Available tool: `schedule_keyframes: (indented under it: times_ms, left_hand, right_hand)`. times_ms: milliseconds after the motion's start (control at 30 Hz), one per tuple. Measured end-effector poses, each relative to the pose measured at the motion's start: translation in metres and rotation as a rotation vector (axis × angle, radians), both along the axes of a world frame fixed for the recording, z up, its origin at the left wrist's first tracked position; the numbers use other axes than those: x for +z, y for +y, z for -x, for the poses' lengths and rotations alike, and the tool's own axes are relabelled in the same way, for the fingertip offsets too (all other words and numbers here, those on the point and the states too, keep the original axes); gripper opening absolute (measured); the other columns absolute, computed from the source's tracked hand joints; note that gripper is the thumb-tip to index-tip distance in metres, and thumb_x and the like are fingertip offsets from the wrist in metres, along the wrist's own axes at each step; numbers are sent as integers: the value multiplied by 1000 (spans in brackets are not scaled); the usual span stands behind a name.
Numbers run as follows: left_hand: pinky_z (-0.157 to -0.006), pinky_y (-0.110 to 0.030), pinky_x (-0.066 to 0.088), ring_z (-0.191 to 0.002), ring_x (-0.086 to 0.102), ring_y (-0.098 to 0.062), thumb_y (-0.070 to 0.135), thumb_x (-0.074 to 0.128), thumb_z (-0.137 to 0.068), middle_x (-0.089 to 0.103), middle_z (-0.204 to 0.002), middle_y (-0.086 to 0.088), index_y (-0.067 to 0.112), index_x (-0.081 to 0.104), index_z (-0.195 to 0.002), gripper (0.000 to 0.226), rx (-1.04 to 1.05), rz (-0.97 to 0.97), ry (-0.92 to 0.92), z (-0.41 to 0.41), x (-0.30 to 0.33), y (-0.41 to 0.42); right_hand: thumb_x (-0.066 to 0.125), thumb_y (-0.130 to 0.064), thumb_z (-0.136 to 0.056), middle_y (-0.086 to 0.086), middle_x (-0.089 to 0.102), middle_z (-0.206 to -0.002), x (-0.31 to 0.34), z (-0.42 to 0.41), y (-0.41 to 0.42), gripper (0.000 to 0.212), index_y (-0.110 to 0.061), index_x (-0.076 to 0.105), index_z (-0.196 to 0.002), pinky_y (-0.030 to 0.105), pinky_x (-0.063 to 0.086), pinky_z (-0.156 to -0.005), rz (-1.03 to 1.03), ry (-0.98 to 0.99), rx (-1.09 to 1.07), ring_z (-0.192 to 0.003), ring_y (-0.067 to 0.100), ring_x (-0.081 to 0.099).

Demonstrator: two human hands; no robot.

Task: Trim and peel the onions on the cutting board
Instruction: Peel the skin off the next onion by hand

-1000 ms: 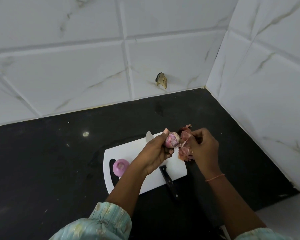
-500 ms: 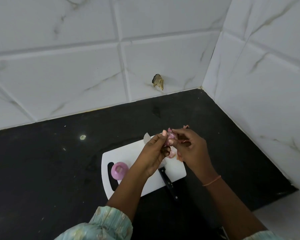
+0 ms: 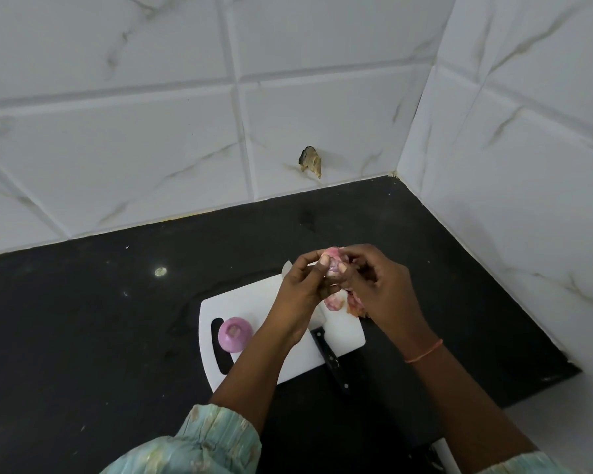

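Left hand: grips small onion above cutting board.
Right hand: pinches its skin.
Board: peeled onion, knife, peels.

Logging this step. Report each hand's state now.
Left hand: grips the onion.
Right hand: fingers curled on the same onion, pinching at its skin.

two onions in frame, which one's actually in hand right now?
The onion held up between both hands, above the cutting board's far end: left hand and right hand both grip it. The other onion sits untouched by the board's handle slot.
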State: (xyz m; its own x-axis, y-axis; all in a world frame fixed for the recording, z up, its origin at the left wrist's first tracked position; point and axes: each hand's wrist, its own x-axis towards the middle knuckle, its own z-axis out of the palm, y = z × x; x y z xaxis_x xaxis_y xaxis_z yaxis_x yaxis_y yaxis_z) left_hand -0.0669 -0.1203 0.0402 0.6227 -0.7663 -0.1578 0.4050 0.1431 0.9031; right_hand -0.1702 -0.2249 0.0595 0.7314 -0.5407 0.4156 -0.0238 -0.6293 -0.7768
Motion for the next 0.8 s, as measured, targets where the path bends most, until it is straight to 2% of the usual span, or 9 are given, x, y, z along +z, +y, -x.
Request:
schedule_keyframes:
  times_ms: [67,200,333,467,633,800]
  left_hand:
    - [-85,-26,56,-103,71,-23,24,56,-99,73,-111,-7,9,62,-124,30,19,-16,-10,1,-1,0]
    - [-89,-28,55,-108,69,-22,34,67,-88,71,-117,-7,13,64,-125,43,28,-67,-38,1,-4,-1]
    - [-94,-31,54,-110,68,-24,36,70,-82,71,-118,-10,9,63,-126,52,3,-53,21,1,-5,-1]
    - [-87,-26,56,-109,69,-25,29,69,-83,69,-119,-16,3,61,-125,49,18,13,138,3,-4,-2]
    - [-85,-27,57,-109,68,-30,26,76,-72,64,-122,-21,11,63,-110,42,85,16,99,3,-3,-3]
    - [-86,-32,57,-110,67,-31,21,78,-73,66,-117,-14,13,63,-109,41,90,42,74,-1,-7,0]
  right_hand:
    - [65,-9,-91,-20,64,-94,-4,0,4,15,-12,67,-106,7,50,-77,-13,-45,-36,-92,-6,64]
    - [66,-5,-90,-6,65,-86,-11,0,4,4,-5,66,-94,2,45,-75,22,-61,-132,-87,-6,63]
    - [61,-6,-93,-1,65,-91,-14,-1,2,7,-7,64,-100,7,47,-73,54,-27,-154,-90,2,61]
    - [58,-11,-96,-6,65,-93,-10,-1,6,8,-12,64,-102,9,48,-74,2,-81,-151,-90,2,63]
    - [68,-19,-89,-19,62,-100,-12,-2,13,21,-16,66,-110,8,48,-80,-10,-66,-146,-97,-4,60]
    - [69,-15,-88,-9,68,-100,-12,-1,6,18,-12,70,-106,10,50,-82,31,-67,-145,-94,0,64]
